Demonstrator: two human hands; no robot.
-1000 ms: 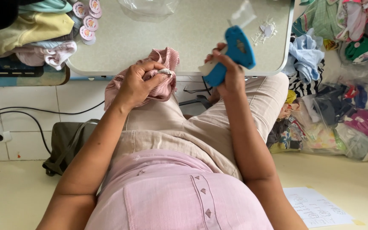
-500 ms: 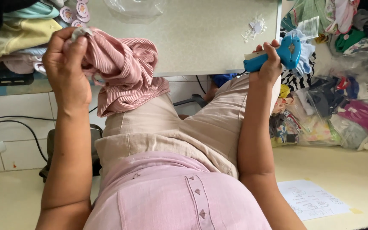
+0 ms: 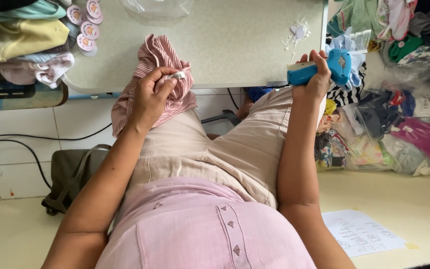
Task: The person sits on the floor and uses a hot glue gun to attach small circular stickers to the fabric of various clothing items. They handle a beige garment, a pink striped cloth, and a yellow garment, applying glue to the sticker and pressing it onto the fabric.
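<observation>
Seated person at a pale speckled counter (image 3: 235, 45) whose near edge ran just above the knees; its middle lay bare, open room between the two hands. Left hand (image 3: 151, 97) had its grip closed on a bunched pink-and-white striped cloth garment (image 3: 161, 60), thumb and fingers pinching a small white tag (image 3: 177, 75) at its fold; the garment lay over the counter's near edge and hung down toward the lap. Right hand (image 3: 314, 79) was wrapped tight around a blue plastic tagging gun (image 3: 324, 67), held at the counter's right edge, nose pointing left. Scatter of small white plastic fasteners (image 3: 297, 34) lay near the right corner. Round pink-rimmed paper labels (image 3: 86, 25) were overlapped in a row at the far left corner, beside folded yellow and teal cloths (image 3: 23, 30). Clear plastic bag (image 3: 158, 9) at the far edge. Bagged clothes (image 3: 399, 129) heaped on the right; printed white sheet (image 3: 362, 231) on the floor. Half a second before, the left hand had held the garment higher and further left; since then it had dropped toward the edge, and the gun had moved little.
</observation>
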